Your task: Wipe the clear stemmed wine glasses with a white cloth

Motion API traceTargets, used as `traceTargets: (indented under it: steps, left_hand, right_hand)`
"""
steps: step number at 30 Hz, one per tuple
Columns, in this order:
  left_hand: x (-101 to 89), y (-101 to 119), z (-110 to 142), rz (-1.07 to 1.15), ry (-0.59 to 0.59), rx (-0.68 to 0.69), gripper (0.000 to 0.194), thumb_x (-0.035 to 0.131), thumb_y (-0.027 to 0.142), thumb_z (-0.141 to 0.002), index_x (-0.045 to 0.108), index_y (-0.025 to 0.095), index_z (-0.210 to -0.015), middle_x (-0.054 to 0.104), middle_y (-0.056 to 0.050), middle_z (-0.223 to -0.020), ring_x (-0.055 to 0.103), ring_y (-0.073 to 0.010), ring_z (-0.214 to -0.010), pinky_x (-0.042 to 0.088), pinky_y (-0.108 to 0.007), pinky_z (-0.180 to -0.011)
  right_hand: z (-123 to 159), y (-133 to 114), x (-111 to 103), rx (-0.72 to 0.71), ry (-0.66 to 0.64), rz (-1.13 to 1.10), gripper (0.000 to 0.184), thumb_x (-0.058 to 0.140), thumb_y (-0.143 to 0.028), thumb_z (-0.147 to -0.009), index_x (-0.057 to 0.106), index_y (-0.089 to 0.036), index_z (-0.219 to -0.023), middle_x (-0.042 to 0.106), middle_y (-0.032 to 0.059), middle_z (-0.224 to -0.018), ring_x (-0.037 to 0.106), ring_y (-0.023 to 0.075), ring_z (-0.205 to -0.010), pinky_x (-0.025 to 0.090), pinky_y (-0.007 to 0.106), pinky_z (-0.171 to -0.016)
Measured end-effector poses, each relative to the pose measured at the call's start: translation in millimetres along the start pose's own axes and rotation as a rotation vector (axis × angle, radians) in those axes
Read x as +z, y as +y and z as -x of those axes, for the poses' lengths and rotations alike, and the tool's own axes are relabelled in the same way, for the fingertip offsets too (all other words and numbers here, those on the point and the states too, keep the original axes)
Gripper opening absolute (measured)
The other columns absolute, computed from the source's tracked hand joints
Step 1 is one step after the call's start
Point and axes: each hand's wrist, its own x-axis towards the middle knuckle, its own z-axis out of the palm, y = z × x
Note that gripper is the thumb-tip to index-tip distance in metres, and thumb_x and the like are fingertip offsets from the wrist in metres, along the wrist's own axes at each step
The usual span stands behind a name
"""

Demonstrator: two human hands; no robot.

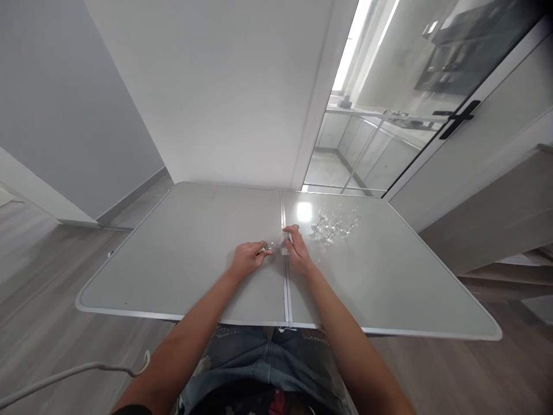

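Observation:
Lying sideways between my hands over the table's middle seam is a small clear stemmed glass (271, 246). My left hand (247, 257) is closed on its foot end, with thumb and fingers pinching there. My right hand (299, 253) curls round the bowl end; a pale, see-through patch shows by its fingers, and I cannot tell whether that is only the bowl or a cloth too. To the right of my right hand, several more clear stemmed glasses (328, 238) are grouped on the table, their round feet towards me.
The grey folding table (173, 276) has a metal rim and a metal seam (287, 294) down its middle. A white wall (224, 98) rises at its far edge. A glass door with a black handle (460, 119) stands to the right. A white cable (86, 366) hangs at lower left.

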Motion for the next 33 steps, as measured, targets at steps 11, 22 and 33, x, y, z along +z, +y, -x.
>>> traceTargets:
  steps: [11,22,33]
  left_hand:
    - [9.2,-5.9,2.4,-0.074,0.061,0.094,0.031,0.057,0.043,-0.096,0.07,0.017,-0.106,0.07,-0.007,-0.068,0.062,-0.0169,-0.06,0.04,-0.029,-0.064]
    - [9.0,-9.4,1.9,-0.079,0.004,0.035,0.03,0.059,0.045,-0.094,0.071,0.018,-0.101,0.07,-0.006,-0.067,0.06,-0.0164,-0.059,0.037,-0.029,-0.064]
    - [4.8,0.8,1.9,0.013,-0.035,0.045,0.029,0.061,0.048,-0.092,0.073,0.021,-0.096,0.07,-0.002,-0.066,0.058,-0.0143,-0.057,0.038,-0.027,-0.063]
  right_hand:
    - [-2.1,-13.2,-1.3,0.154,-0.058,-0.374,0.026,0.049,-0.028,-0.084,0.054,-0.028,-0.111,0.046,-0.0011,-0.082,0.042,0.0155,-0.068,0.039,0.026,-0.062]
    - [-2.5,-14.5,-3.1,0.223,-0.101,-0.355,0.036,0.045,-0.025,-0.083,0.05,-0.029,-0.119,0.047,-0.0003,-0.089,0.042,0.0162,-0.071,0.037,0.026,-0.063]
    - [-7.3,-8.3,-14.4,-0.015,-0.146,-0.034,0.018,0.043,-0.017,-0.078,0.052,-0.023,-0.092,0.044,0.0002,-0.083,0.04,0.0178,-0.076,0.036,0.029,-0.072]
